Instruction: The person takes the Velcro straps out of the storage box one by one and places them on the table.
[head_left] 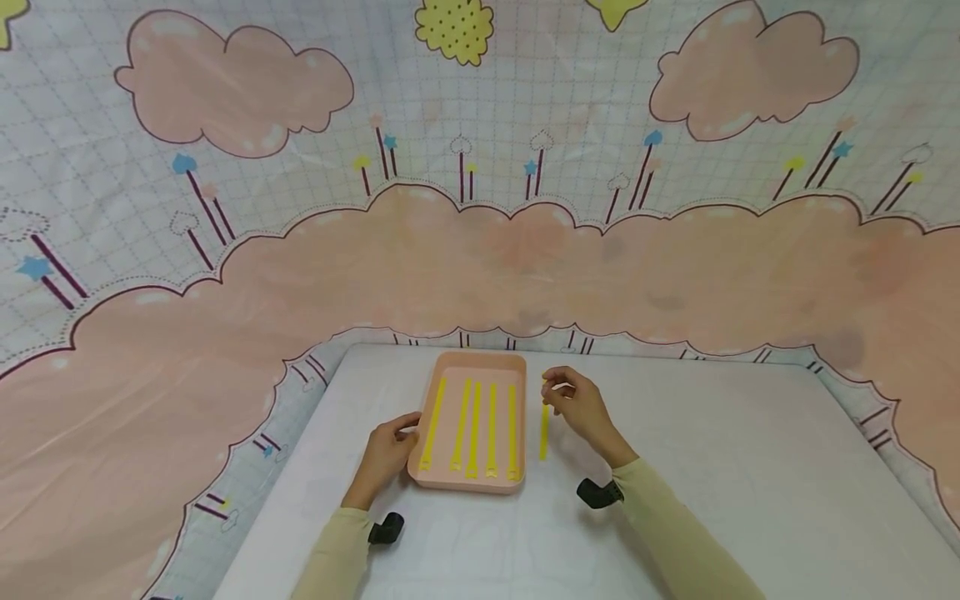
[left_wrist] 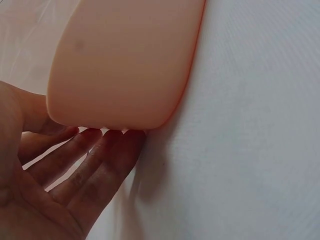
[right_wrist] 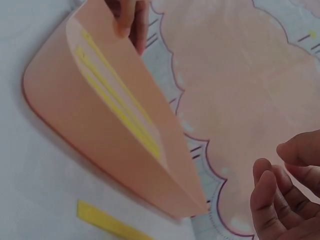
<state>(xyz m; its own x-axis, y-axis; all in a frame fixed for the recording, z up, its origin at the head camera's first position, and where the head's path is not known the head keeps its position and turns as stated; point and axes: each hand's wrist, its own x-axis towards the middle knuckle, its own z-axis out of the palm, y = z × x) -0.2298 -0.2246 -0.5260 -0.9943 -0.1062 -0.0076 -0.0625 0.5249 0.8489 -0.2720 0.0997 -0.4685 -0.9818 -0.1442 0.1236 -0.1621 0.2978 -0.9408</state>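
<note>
A peach-coloured tray lies on the white table with several thin yellow strips lengthwise inside, their near ends notched. My left hand holds the tray's left side. Its thumb hooks over the rim, and its fingertips press the outer wall. To the right of the tray, another yellow strip lies on the table. Over its far end is my right hand, which hides part of it. In the right wrist view, the thumb and fingers of this hand are loosely bent and apart, with nothing between them.
The white table extends to the right of the tray. A patterned cloth with clouds hangs behind and around it. Black wrist devices sit on both forearms, below light yellow-green sleeves.
</note>
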